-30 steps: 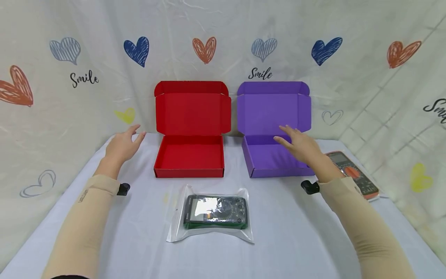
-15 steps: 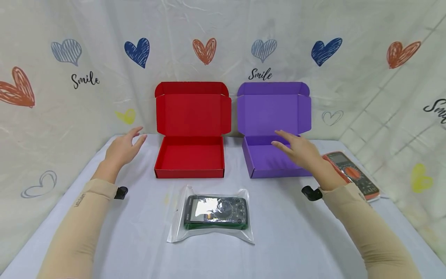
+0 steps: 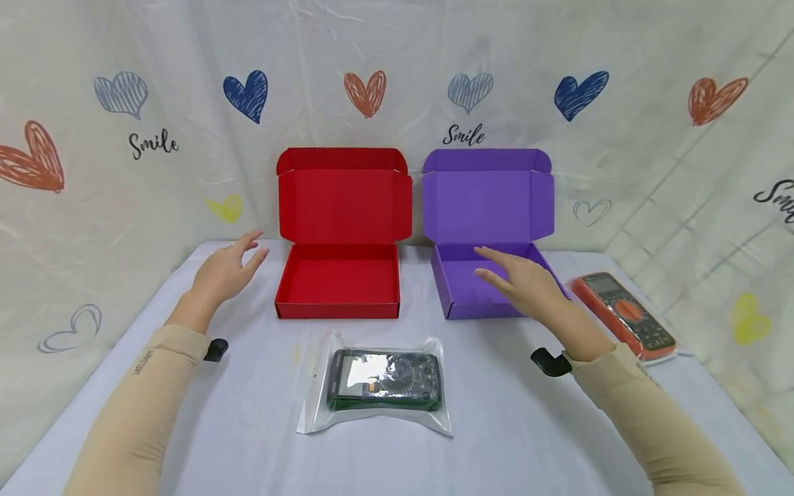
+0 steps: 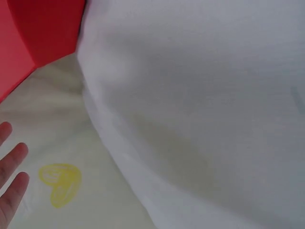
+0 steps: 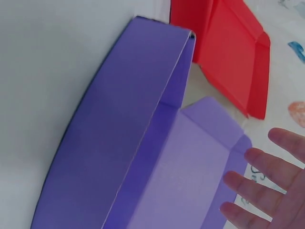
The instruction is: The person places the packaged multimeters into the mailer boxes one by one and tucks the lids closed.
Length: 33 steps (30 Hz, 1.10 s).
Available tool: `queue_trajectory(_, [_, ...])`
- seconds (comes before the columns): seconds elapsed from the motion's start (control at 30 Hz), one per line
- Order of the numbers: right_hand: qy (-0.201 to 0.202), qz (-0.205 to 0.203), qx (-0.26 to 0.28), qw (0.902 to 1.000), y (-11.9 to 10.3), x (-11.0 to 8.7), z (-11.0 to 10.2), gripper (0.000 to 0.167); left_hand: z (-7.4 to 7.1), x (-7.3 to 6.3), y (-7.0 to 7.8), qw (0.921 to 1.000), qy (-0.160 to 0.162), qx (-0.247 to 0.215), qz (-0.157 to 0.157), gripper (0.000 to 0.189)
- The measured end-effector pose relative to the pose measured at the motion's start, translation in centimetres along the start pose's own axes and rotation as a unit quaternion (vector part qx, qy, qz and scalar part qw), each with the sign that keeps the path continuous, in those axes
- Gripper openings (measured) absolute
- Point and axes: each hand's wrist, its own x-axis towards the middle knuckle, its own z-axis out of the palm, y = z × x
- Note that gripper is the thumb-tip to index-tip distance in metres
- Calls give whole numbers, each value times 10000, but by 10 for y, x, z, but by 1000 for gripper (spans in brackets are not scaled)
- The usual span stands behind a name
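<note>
My left hand [image 3: 223,275] hovers over the cloth to the left of the red box [image 3: 337,310], fingers spread and holding nothing. In the left wrist view only a few fingertips [image 4: 14,160] show, near the red box's edge. Above the purple box [image 3: 455,308] my right hand [image 3: 527,286] hangs with relaxed, spread fingers and nothing in it. Both boxes stand with their lids raised and nothing inside. In front of them a dark multimeter with a green side [image 3: 384,379] lies in a clear plastic bag. An orange-framed multimeter [image 3: 626,313] lies to the right, beside my right forearm.
A white cloth covers the table [image 3: 248,427]. Behind the boxes hangs a pale curtain [image 3: 415,41] printed with hearts and the word Smile. A small black wrist camera [image 3: 550,362] sits under my right wrist, another black one [image 3: 216,350] at my left.
My right hand has lowered and moved slightly left and nearer over the purple box, uncovering more of the orange multimeter. My left hand has shifted slightly. Boxes and multimeters have not moved.
</note>
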Motion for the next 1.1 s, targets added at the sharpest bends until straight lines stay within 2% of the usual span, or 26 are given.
queue_trajectory(0.2, [25, -184, 69, 9998, -9, -6, 8, 60, 6, -3, 2, 9997, -58, 75, 233, 65])
queue_trajectory(0.47, [92, -690, 237, 9973, -24, -11, 18, 56, 11, -6, 3, 9994, -132, 136, 297, 62])
queue_trajectory(0.73, [139, -1201, 389, 9919, -39, -11, 35, 53, 17, -4, 1, 9977, -577, 186, 299, 68])
queue_trajectory(0.97, [-14, -1540, 638, 9860, -54, -15, 46, 54, 19, -6, 2, 9964, -782, 93, 312, 67])
queue_trajectory(1.1, [-243, -1683, 767, 9825, -64, -17, 53, 55, 22, -7, -2, 9951, -926, 103, 322, 67])
